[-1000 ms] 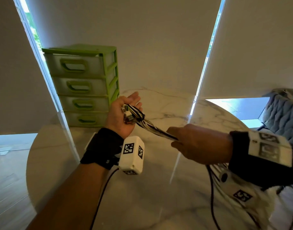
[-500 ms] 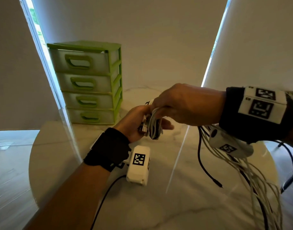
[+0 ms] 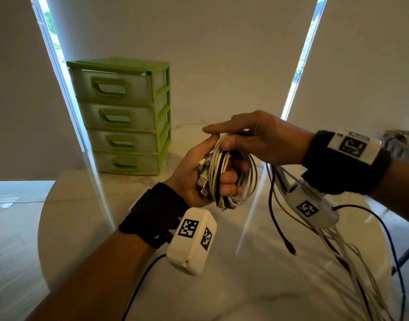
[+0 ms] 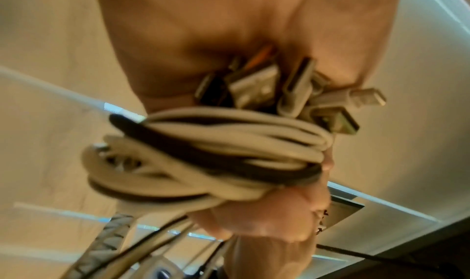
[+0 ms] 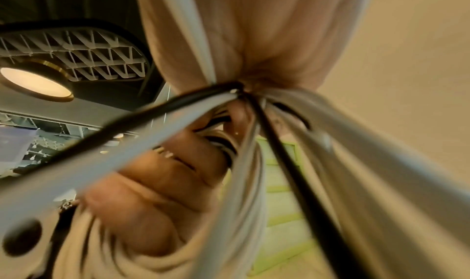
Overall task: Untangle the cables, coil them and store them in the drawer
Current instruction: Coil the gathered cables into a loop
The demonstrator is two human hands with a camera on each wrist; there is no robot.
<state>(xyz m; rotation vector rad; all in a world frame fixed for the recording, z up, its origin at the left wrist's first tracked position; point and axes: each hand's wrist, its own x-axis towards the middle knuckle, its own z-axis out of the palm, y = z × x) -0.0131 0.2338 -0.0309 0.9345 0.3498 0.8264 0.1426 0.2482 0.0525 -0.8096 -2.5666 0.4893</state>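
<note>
While the coil point(image 3: 224, 172) is clamped in the curled fingers point(image 3: 229, 179) of the left hand point(image 3: 199, 172), with USB plugs point(image 4: 257, 86) bunched against the palm, the next loop is being laid over its top by the right hand point(image 3: 256, 140), whose thumb and forefinger are closed on the cables. Both hands are held above the table point(image 3: 83, 216), touching at the coil, whose loops are stood roughly upright. From the right hand the loose cables point(image 3: 338, 246) are trailed down and to the right across the marble, so the slack to be wound lies on the right hand's side, and the winding is judged unfinished. Behind and to the left of the left hand, well apart from the coil, the drawers point(image 3: 122, 117) are seen all pushed in; none has been opened for storage. How many cables are in the bundle cannot be told, the far ends are cut off at the frame's edge, and both wrist views are blurred.
</note>
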